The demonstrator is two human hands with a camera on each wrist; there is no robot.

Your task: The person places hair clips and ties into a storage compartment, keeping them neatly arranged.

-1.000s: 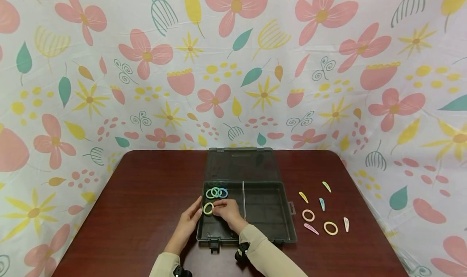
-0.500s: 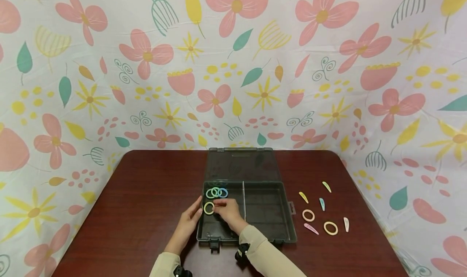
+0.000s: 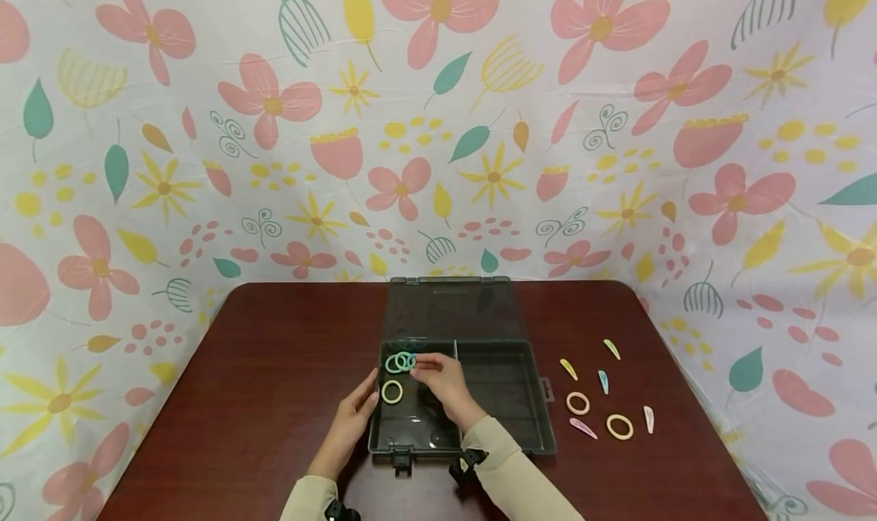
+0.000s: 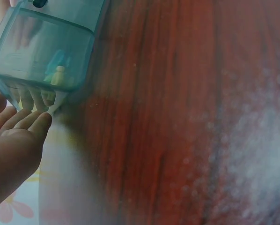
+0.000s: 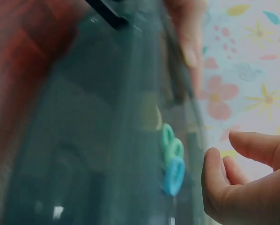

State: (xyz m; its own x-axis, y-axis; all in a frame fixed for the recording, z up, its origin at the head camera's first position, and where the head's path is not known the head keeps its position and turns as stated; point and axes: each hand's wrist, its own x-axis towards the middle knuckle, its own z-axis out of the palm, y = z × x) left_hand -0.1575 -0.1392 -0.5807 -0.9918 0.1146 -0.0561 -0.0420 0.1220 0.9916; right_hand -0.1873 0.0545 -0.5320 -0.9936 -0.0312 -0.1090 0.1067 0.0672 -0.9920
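A dark see-through plastic box point(image 3: 541, 399) lies with its lid point(image 3: 452, 311) folded back. In its left compartment, a yellow hair tie point(image 3: 392, 403) lies flat in front of two overlapping green hair ties point(image 3: 387, 364) and a blue one point(image 5: 180, 176). My left hand point(image 3: 352, 422) touches the box's left wall with extended fingers. Above the left compartment is my right hand point(image 3: 447, 388), its fingertips over the blue hair tie and partly covering it in the head view. The right wrist view shows a gap between thumb and bent fingers, with nothing held.
Right of the box lie a peach hair tie point(image 3: 578, 413), a pale yellow hair tie point(image 3: 620, 439) and several snap hair clips point(image 3: 584, 429). A thin divider point(image 3: 456, 350) splits the box. Flowered cloth point(image 3: 438, 148) hangs behind the table point(image 3: 288, 353).
My right hand has let go of the yellow hair tie and moved back and to the right, toward the blue one. The yellow hair tie stays in the compartment. My left hand keeps its place.
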